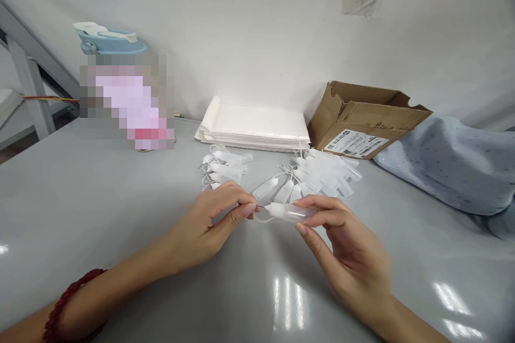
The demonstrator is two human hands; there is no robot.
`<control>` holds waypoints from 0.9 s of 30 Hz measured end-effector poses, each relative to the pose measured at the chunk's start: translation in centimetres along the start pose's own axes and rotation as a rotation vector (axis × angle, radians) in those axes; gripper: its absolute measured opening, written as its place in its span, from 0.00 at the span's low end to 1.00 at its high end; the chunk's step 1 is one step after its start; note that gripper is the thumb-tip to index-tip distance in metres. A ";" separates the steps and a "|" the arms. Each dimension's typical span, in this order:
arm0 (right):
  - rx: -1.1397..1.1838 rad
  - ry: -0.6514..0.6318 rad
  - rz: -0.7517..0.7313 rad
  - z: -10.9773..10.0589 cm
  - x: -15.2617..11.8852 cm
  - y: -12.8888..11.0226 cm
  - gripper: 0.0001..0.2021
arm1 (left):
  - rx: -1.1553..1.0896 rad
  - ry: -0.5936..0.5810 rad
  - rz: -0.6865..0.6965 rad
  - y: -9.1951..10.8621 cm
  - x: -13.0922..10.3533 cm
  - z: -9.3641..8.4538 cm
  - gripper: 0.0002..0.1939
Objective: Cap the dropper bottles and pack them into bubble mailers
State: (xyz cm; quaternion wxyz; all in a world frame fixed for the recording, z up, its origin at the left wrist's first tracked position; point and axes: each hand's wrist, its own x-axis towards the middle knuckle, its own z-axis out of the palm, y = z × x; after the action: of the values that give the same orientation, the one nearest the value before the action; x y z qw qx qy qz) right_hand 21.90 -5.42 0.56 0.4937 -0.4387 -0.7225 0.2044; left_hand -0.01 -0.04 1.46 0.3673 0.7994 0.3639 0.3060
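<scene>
A small translucent needle-tip squeeze bottle (293, 213) lies sideways between the thumb and fingers of my right hand (352, 257). Its white tip points left, and a thin dark needle runs from it toward my left hand (219, 220). My left thumb and index finger pinch the small cap at the needle's end, mostly hidden by the fingertips. A thin white strap curves below, from the bottle's neck to that cap. Beyond my hands lie two groups of similar bottles: a smaller pile (229, 167) at left and a larger pile (322, 174) at right.
A stack of white padded envelopes (257, 123) rests against the wall. An open cardboard box (362, 123) with a label stands right of it, beside grey-blue spotted cloth (454, 166). At back left are a blurred-out pinkish item (129, 99) and a light-blue lidded container (115, 42).
</scene>
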 end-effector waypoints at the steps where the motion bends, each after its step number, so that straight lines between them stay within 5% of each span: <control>1: -0.010 -0.001 -0.015 0.1 0.0 0.0 0.10 | -0.001 -0.001 -0.007 0.0 0.0 0.0 0.12; 12: -0.227 -0.079 -0.269 0.1 0.2 -0.3 0.19 | -0.014 -0.065 0.026 0.2 -0.1 0.0 0.12; 27: -0.144 -0.090 -0.269 0.2 -0.1 -0.1 0.18 | 0.063 -0.007 0.163 0.1 -0.2 0.0 0.08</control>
State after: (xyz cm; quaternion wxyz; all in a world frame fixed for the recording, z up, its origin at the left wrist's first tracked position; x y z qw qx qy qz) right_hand 21.73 -5.57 0.48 0.4511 -0.3626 -0.8089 0.1037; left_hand -0.05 -0.22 1.45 0.3173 0.8385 0.3058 0.3205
